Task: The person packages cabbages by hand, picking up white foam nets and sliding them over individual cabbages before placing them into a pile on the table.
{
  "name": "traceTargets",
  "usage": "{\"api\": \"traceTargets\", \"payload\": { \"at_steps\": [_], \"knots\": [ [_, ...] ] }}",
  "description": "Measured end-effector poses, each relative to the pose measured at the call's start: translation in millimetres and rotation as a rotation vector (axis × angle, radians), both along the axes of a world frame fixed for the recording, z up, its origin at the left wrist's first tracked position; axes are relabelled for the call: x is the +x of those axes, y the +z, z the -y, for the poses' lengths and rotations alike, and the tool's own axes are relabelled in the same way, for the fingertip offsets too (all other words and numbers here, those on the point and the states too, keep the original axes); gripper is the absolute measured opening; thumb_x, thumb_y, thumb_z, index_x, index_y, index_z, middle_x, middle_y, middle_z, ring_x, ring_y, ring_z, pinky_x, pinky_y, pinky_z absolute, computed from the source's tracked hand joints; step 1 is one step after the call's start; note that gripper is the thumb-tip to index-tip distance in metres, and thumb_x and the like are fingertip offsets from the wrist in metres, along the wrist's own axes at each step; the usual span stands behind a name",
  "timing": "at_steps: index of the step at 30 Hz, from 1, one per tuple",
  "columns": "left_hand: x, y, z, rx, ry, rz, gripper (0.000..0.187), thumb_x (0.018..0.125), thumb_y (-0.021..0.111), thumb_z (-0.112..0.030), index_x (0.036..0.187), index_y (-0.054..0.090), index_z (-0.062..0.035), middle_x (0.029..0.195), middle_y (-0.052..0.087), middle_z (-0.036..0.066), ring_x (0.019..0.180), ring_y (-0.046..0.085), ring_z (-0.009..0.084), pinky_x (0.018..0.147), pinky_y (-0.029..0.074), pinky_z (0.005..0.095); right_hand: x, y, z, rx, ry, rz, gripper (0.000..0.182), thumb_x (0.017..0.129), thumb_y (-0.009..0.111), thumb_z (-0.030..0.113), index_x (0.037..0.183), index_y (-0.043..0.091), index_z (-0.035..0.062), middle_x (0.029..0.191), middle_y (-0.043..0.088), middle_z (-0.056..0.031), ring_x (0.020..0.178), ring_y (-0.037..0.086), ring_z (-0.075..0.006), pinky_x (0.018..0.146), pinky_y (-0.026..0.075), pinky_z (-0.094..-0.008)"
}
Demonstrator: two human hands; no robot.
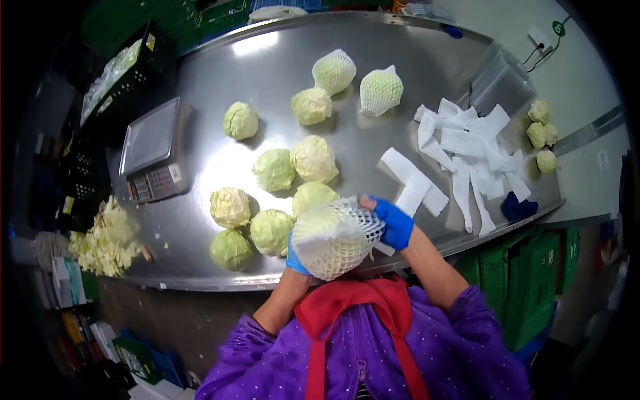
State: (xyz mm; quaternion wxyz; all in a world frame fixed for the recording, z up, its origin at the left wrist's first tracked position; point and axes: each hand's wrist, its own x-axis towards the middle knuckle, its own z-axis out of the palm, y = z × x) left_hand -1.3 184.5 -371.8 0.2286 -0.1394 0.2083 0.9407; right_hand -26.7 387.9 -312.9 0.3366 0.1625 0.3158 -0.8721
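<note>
A cabbage in a white foam net (333,240) is between my two hands at the table's front edge. My right hand (395,223), in a blue glove with a bare thumb tip showing, grips the net's right end. On the left side of the same cabbage is my left hand (297,257), also gloved in blue; its fingers are mostly hidden behind the cabbage. Bare cabbages lie just beyond and to the left, among them a green one (271,233) and a pale one (314,159). Two netted cabbages (381,91) rest farther back.
White foam nets (470,150) are heaped on the right of the steel table (200,80). A scale (153,150) and trimmed leaves (107,240) are at the left. Small cabbages (541,133) sit far right, and green crates (523,280) stand below.
</note>
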Motion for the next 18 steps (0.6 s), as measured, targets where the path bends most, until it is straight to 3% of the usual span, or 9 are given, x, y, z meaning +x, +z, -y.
{"api": "traceTargets", "payload": {
  "at_steps": [2, 4, 6, 8, 9, 13, 16, 17, 18],
  "knots": [
    [-13, 3, 5, 0.064, 0.026, 0.010, 0.041, 0.093, 0.031, -0.026, 0.123, 0.042, -0.0010, 0.118, 0.051, 0.014, 0.106, 0.052, 0.0265, 0.091, 0.042, 0.0379, 20, 5, 10, -0.085, 0.075, 0.080, 0.032, 0.088, 0.048, 0.024, 0.113, 0.050, 0.0027, 0.105, 0.060, -0.0106, 0.092, 0.060, -0.0200, 0.080, 0.049, -0.0331],
    [-18, 34, 6, 0.070, 0.021, 0.004, 0.043, 0.093, 0.030, -0.028, 0.124, 0.041, -0.0013, 0.120, 0.050, 0.014, 0.106, 0.051, 0.0269, 0.092, 0.041, 0.0381, 34, 5, 28, -0.202, -0.055, 0.194, 0.037, 0.090, 0.044, 0.027, 0.117, 0.049, 0.0030, 0.109, 0.059, -0.0096, 0.097, 0.058, -0.0205, 0.087, 0.045, -0.0361],
    [-27, 44, 1, 0.043, -0.014, -0.044, 0.043, 0.092, 0.035, -0.029, 0.122, 0.043, 0.0009, 0.117, 0.052, 0.015, 0.106, 0.051, 0.0279, 0.093, 0.041, 0.0392, 36, -41, 44, -0.005, -0.313, 0.061, 0.042, 0.091, 0.039, 0.031, 0.123, 0.044, 0.0042, 0.116, 0.055, -0.0111, 0.104, 0.054, -0.0201, 0.094, 0.040, -0.0353],
    [-35, 87, -11, -0.016, -0.046, -0.061, 0.043, 0.091, 0.039, -0.029, 0.120, 0.044, 0.0022, 0.115, 0.053, 0.015, 0.105, 0.052, 0.0285, 0.093, 0.041, 0.0399, 28, -59, 41, -0.516, -0.309, -0.135, 0.049, 0.091, 0.034, 0.036, 0.128, 0.038, 0.0044, 0.125, 0.047, -0.0114, 0.111, 0.047, -0.0210, 0.099, 0.035, -0.0339],
    [-40, 102, -18, 0.073, -0.105, 0.136, 0.039, 0.088, 0.045, -0.025, 0.114, 0.049, 0.0035, 0.109, 0.057, 0.014, 0.098, 0.056, 0.0259, 0.088, 0.045, 0.0379, 33, -4, 40, 0.101, -0.218, -0.227, 0.057, 0.090, 0.030, 0.043, 0.132, 0.031, 0.0032, 0.131, 0.040, -0.0129, 0.117, 0.041, -0.0230, 0.101, 0.031, -0.0336],
    [-46, 148, -27, -0.399, -0.106, -0.425, 0.022, 0.081, 0.056, -0.008, 0.099, 0.059, 0.0033, 0.094, 0.063, 0.008, 0.084, 0.060, 0.0138, 0.074, 0.048, 0.0261, 25, 43, 31, 0.196, -0.202, -0.375, 0.045, 0.085, 0.042, 0.032, 0.120, 0.042, 0.0034, 0.118, 0.049, -0.0111, 0.108, 0.048, -0.0221, 0.093, 0.038, -0.0343],
    [-58, 176, -8, -0.920, -0.073, -0.859, 0.018, 0.074, 0.062, -0.001, 0.092, 0.061, -0.0001, 0.079, 0.061, 0.001, 0.077, 0.059, 0.0119, 0.073, 0.046, 0.0238, 15, 64, 17, 0.251, -0.133, -0.492, 0.036, 0.081, 0.052, 0.025, 0.111, 0.050, 0.0036, 0.109, 0.055, -0.0097, 0.102, 0.053, -0.0214, 0.087, 0.042, -0.0348],
    [-63, 167, 5, -0.822, -0.157, -0.857, 0.024, 0.075, 0.062, -0.004, 0.099, 0.058, -0.0018, 0.085, 0.059, 0.002, 0.085, 0.057, 0.0130, 0.079, 0.045, 0.0262, 12, 64, 7, 0.123, -0.114, -0.432, 0.033, 0.080, 0.055, 0.022, 0.107, 0.052, 0.0037, 0.106, 0.057, -0.0092, 0.100, 0.054, -0.0212, 0.086, 0.044, -0.0349],
    [-63, 157, 1, -0.726, -0.107, -0.768, 0.028, 0.076, 0.062, -0.006, 0.103, 0.055, -0.0022, 0.091, 0.057, 0.003, 0.090, 0.055, 0.0138, 0.082, 0.044, 0.0274, 7, 57, 0, -0.322, -0.131, -0.141, 0.035, 0.077, 0.060, 0.023, 0.105, 0.054, 0.0033, 0.102, 0.059, -0.0091, 0.096, 0.057, -0.0220, 0.082, 0.047, -0.0368]
  ]
}}
